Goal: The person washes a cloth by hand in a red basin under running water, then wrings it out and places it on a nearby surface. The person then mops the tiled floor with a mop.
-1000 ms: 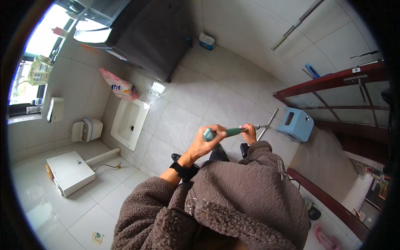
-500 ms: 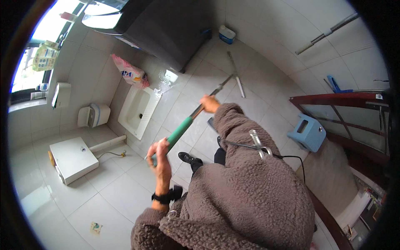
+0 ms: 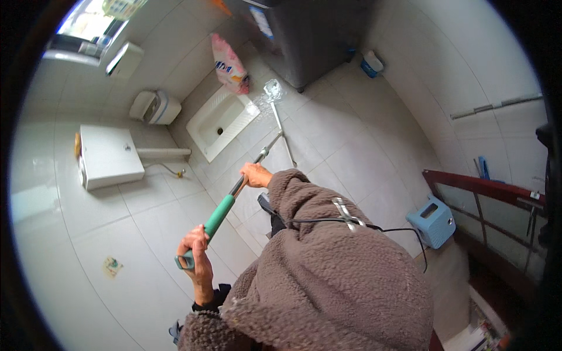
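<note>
My left hand [image 3: 198, 251] is closed around the top end of a long floor squeegee's green handle [image 3: 219, 216], by its hanging loop. Further down the pole, my right hand [image 3: 256, 175] grips the shaft. The thin pale bar of the squeegee head [image 3: 285, 140] lies on the tiled floor, right of the squat toilet [image 3: 205, 131]. Just past the bar's far end is a shiny wet patch [image 3: 273, 90]. A pink bag [image 3: 229, 67] stands at the toilet's far end.
A dark washing machine [image 3: 304, 44] stands at the back, with a white and blue container [image 3: 372, 63] beside it. At right are a blue stool [image 3: 432, 221] and a red-framed door [image 3: 480, 190]. A white wall cabinet [image 3: 110, 156] and pipe [image 3: 165, 152] are at left.
The squeegee head has swung left across the floor, closer to the squat toilet and wet patch. Both hands have moved left and down in view, still gripping the pole. The view has turned.
</note>
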A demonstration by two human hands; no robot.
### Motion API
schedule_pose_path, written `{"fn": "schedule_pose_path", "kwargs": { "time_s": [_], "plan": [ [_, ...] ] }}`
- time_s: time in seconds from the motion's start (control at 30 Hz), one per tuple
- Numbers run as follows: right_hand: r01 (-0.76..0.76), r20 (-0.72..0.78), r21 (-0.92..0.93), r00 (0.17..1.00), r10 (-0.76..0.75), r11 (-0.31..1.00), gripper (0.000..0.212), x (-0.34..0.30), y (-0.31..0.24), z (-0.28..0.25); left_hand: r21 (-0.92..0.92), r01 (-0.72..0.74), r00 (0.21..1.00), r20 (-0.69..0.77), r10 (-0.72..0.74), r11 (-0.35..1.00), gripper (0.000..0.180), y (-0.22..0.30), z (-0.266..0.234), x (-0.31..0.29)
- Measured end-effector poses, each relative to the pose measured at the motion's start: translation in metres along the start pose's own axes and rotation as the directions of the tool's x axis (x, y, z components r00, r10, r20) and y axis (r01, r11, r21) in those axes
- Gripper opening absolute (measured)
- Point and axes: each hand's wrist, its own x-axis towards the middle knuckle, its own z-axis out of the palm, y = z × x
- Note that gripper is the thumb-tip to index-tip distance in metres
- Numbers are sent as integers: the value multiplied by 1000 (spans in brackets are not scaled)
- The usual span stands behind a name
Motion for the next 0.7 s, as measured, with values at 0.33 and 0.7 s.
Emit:
{"fn": "schedule_pose_path", "kwargs": {
  "time_s": [0.33, 0.7],
  "plan": [
    [-360, -206, -155, 923, 326, 920, 22, -127, 68, -57, -130, 284, 880, 429, -205, 950, 16, -77, 6, 58],
    [-238, -136, -260, 968, 209, 936, 11, 77, 33, 62, -285, 94, 988, 141, -55, 954, 16, -114, -141, 159]
  ]
}}
